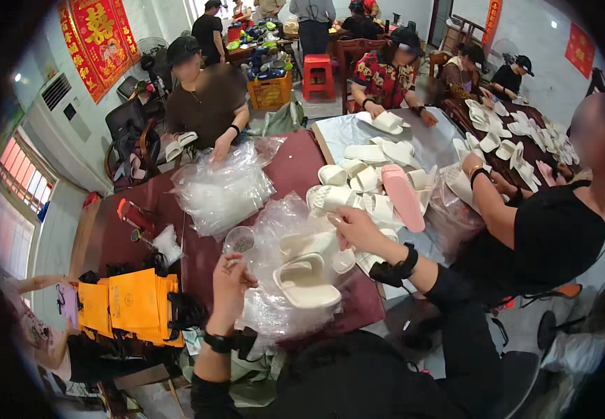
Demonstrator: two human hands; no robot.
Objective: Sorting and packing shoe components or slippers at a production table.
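Observation:
A pair of white slippers rests on clear plastic bags right in front of me. My left hand is raised to the left of them with its fingers curled together, just below a small clear round tub holding tiny pieces. What those fingers hold, if anything, is too small to name. Beyond the pair, my right hand has thumb and fingers pinched beside the pile of white slippers; nothing I can name shows in the pinch. A second small round tub sits under my right wrist.
Across the dark red table, a person handles a heap of clear bags. A pink slipper tops the pile. Orange bags stand at left near a red tape dispenser. Another person sits close at right.

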